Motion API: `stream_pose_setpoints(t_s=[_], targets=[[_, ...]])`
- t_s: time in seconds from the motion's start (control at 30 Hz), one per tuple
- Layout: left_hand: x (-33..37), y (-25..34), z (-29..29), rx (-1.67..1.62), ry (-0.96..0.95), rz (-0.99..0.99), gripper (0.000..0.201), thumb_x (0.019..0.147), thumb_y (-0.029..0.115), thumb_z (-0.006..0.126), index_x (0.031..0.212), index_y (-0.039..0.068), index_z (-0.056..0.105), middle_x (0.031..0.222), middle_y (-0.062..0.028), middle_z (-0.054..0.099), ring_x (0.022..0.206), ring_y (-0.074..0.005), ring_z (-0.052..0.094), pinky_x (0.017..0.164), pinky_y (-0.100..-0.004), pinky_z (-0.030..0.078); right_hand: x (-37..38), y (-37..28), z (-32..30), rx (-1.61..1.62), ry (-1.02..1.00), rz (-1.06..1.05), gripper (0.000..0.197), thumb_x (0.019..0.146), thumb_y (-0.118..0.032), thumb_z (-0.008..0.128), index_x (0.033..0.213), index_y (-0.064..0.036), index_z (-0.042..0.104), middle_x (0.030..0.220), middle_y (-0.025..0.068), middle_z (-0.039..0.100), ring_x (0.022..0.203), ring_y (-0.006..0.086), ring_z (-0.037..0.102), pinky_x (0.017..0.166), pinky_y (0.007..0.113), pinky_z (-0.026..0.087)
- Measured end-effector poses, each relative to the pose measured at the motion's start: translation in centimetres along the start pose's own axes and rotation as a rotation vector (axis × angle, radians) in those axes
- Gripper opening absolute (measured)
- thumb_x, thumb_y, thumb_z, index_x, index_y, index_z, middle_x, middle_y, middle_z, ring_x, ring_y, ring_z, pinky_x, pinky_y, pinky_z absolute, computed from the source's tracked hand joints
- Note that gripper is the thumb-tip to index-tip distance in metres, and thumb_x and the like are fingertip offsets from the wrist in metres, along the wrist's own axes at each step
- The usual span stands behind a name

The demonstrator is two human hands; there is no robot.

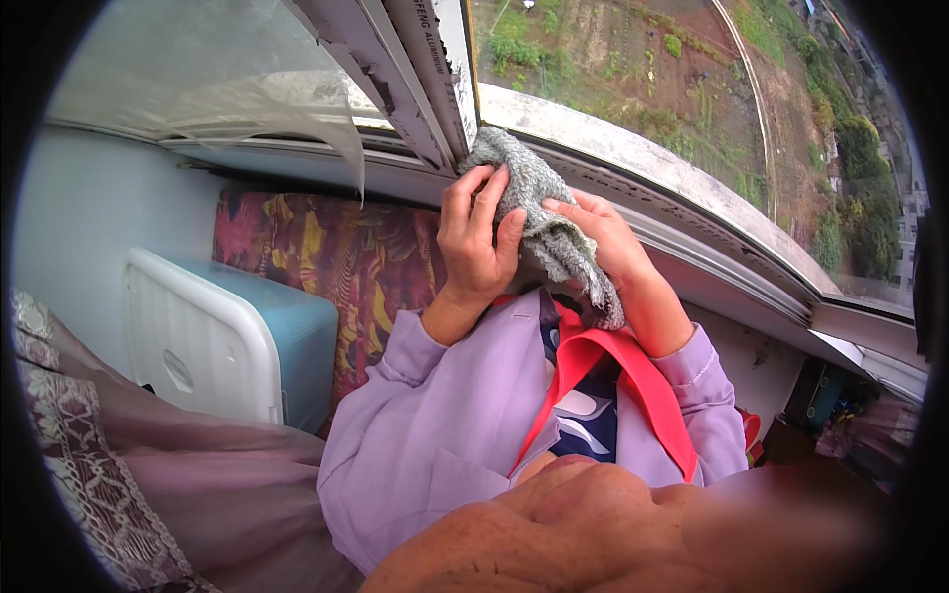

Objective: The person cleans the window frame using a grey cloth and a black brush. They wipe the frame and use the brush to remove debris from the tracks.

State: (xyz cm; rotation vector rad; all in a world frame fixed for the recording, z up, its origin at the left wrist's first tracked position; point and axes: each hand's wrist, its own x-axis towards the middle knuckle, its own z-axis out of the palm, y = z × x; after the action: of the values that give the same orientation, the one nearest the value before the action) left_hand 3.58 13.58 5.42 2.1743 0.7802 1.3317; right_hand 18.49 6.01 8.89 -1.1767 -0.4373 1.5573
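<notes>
Basically just grips a bunched-up, nubby grey cloth rag [539, 188] with bare left hand [474, 237] and bare right hand [611, 239], upper middle of frame, right by a scuffed whitish metal window post [420, 89].

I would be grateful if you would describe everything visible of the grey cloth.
The grey cloth looks textured, like towelling, with a paler, faintly greenish edge along one fold. It is bunched lengthwise rather than spread flat, running from the foot of the upright window frame toward the person's chest, where its lower end hangs loose. The left hand has its fingers on the upper part; the right hand holds the middle, thumb on top. Its underside is hidden.
</notes>
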Motion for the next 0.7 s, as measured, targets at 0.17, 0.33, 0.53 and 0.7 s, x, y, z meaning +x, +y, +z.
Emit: stream_pose_setpoints(t_s=[0.17,0.33,0.53,0.7], targets=[[0.2,0.5,0.5,0.076,-0.106,0.053,0.038,0.088,0.027,0.062,0.113,-0.002,0.062,0.108,-0.0165,0.056,0.092,-0.0327,0.055,0.081,-0.0402,0.046,-1.1,0.6,-1.0,0.08,0.04,0.082,0.025,0.095,-0.018,0.056,0.114,-0.0019,0.061,0.094,0.0043,0.068,0.079,0.009,0.065,0.067,0.024,0.053],[0.6,0.7,0.0,0.073,-0.004,0.062,0.037,0.088,0.026,0.063,0.113,-0.002,0.062,0.108,-0.0169,0.056,0.092,-0.0337,0.054,0.081,-0.0405,0.046,-0.4,0.4,-0.6,0.091,0.012,0.053,0.025,0.095,-0.018,0.056,0.114,-0.0024,0.061,0.092,0.0024,0.068,0.076,0.0083,0.064,0.067,0.024,0.053],[0.8,0.2,1.1,0.079,-0.052,0.05,0.037,0.086,0.023,0.064,0.112,-0.003,0.062,0.107,-0.0169,0.054,0.091,-0.0332,0.052,0.08,-0.0409,0.045,0.3,1.7,-1.1,0.121,0.052,-0.016,0.025,0.096,-0.02,0.055,0.112,-0.0016,0.061,0.09,0.0029,0.067,0.072,0.0075,0.063,0.061,0.023,0.051],[0.6,1.0,1.2,-0.051,-0.117,0.047,0.036,0.089,0.023,0.063,0.113,-0.002,0.063,0.108,-0.0166,0.056,0.095,-0.0318,0.054,0.085,-0.0387,0.044,-2.3,1.8,-1.6,0.081,0.05,-0.063,0.026,0.096,-0.018,0.055,0.115,-0.0005,0.06,0.095,0.0028,0.066,0.08,0.0068,0.062,0.069,0.023,0.051]])
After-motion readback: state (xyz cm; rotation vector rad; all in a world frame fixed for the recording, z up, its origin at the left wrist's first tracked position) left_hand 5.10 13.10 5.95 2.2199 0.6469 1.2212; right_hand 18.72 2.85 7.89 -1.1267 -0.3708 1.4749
